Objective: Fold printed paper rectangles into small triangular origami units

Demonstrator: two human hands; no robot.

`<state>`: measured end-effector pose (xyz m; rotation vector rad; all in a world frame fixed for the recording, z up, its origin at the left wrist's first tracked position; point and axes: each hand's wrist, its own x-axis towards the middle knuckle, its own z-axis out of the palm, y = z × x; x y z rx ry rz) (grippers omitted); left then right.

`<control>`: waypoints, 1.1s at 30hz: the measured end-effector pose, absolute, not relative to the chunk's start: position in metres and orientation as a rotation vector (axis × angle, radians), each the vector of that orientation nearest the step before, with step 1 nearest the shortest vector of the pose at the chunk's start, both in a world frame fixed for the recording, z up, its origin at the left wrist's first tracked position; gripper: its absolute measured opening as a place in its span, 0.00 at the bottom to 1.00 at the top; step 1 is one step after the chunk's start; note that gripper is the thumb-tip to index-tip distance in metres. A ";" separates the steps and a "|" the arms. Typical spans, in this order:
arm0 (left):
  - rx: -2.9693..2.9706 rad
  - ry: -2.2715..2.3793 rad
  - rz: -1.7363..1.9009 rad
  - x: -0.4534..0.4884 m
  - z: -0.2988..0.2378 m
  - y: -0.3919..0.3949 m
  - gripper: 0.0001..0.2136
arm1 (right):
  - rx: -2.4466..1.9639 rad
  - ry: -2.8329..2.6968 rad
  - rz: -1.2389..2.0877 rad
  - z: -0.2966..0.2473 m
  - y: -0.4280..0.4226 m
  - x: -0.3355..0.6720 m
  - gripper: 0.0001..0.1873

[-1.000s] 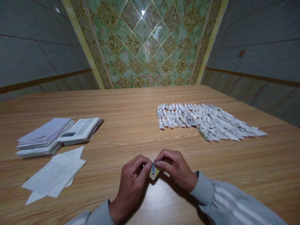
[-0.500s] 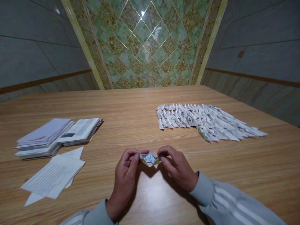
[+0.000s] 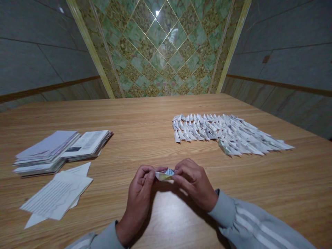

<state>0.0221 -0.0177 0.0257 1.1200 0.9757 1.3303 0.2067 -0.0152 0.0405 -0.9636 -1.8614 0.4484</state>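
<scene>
Both hands hold a small folded piece of printed paper (image 3: 165, 174) just above the wooden table (image 3: 145, 117), near its front edge. My left hand (image 3: 141, 192) pinches the paper's left end with thumb and fingers closed. My right hand (image 3: 193, 181) pinches its right end, fingers curled over it. The paper lies nearly flat between them, its blue and white print facing up. Grey sleeves with white stripes cover both forearms.
A large spread of several small folded paper triangles (image 3: 228, 133) lies in rows at the right rear. At the left sits an open stack of booklets (image 3: 59, 150), with loose printed sheets (image 3: 55, 195) in front of it. Tiled walls rise behind the table.
The folded paper was pinched upright and narrow between the fingertips; the hands have since moved slightly apart and up, and the paper now lies spread flatter between them.
</scene>
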 end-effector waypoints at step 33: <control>1.259 1.049 1.304 0.027 0.029 -0.022 0.07 | -1.073 -2.071 0.548 0.031 -0.015 0.207 0.12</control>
